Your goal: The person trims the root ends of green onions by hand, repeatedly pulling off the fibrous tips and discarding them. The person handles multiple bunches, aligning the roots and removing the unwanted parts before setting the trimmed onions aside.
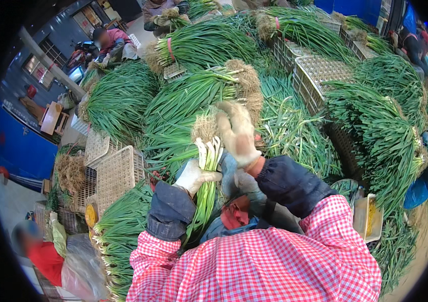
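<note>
My left hand [195, 176], in a pale glove, grips a small bunch of green garlic stalks [209, 160]. The white stem ends point away from me and their leaves trail down toward my lap. A tangle of brown roots [203, 128] tops the bunch. Right beside those roots is my right hand [239, 132], in a soiled glove blurred by motion, its fingers extended and apart with nothing visible in them. Beyond both hands lies a large heap of green garlic [187, 94], its bushy roots [250, 85] turned to the right.
Plastic crates [119, 177] stand at left, with another crate [323, 71] at back right. A tied bundle [206, 43] lies at the back; a large leafy pile [376, 132] is at right. Loose leaves [293, 132] cover the near right. A person in red [46, 260] sits at lower left.
</note>
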The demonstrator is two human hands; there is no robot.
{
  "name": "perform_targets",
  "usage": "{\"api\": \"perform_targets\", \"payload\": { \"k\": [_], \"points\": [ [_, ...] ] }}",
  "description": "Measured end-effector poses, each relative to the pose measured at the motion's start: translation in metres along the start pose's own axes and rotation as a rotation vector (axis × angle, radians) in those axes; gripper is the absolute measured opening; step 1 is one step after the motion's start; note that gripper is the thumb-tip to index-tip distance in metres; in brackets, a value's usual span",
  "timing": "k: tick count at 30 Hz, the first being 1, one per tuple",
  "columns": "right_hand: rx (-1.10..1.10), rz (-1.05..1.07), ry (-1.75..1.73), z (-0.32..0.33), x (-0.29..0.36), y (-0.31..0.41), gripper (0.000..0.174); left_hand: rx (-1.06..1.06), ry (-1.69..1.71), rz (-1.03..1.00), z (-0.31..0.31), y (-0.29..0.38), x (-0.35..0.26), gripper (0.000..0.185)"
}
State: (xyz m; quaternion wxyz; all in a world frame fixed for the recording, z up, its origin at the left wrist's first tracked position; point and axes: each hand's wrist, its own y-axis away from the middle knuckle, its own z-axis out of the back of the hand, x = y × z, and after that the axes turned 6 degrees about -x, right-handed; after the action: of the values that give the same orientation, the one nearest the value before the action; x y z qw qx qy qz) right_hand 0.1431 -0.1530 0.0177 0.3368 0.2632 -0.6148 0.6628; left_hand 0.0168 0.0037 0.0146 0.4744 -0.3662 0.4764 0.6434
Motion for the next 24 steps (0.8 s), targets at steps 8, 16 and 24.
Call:
{"api": "perform_targets", "payload": {
  "k": [8, 16, 24],
  "points": [
    [0.590, 0.520, 0.356, 0.026, -0.031, -0.026, 0.031, 0.016, -0.095, -0.043, -0.022, -0.004, 0.008, 0.031],
    [0.005, -0.685, -0.649, -0.025, -0.008, 0.055, 0.049, 0.017, 0.108, 0.047, -0.028, 0.003, 0.021, 0.060],
    [0.291, -0.289, -0.260, 0.000, -0.044, 0.007, 0.046, -0.437, 0.206, 0.064, 0.047, 0.062, -0.053, 0.032]
  ]
}}
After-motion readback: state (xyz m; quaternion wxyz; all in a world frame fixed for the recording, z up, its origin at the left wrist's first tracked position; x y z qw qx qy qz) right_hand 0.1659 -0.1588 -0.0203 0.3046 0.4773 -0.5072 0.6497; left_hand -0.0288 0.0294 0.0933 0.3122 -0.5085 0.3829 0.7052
